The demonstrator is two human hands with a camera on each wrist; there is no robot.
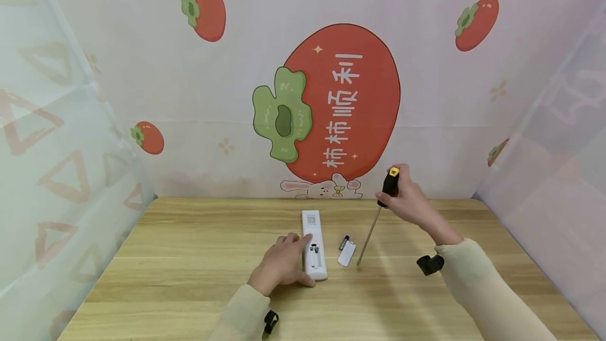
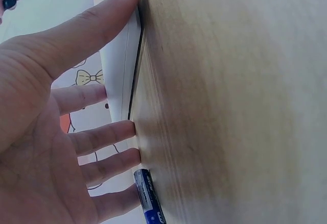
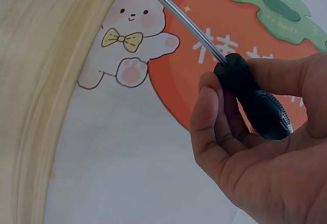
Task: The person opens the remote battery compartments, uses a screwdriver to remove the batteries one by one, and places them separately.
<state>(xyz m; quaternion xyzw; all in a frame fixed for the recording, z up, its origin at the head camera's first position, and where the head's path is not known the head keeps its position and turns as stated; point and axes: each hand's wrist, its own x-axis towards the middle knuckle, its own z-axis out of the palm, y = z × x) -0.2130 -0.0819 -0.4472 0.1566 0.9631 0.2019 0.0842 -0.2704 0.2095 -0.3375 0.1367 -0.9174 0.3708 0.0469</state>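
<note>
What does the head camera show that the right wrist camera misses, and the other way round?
Only the head view shows the left hand resting on the white remote, the small cover and battery beside it, and the screwdriver's tip on the table. Only the right wrist view shows the fingers curled round the black handle up close. Both show the right hand holding the screwdriver and the persimmon backdrop.

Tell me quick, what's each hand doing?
Left hand: open, fingers resting on white plastic remote.
Right hand: gripping black-handled, yellow-capped screwdriver.
</note>
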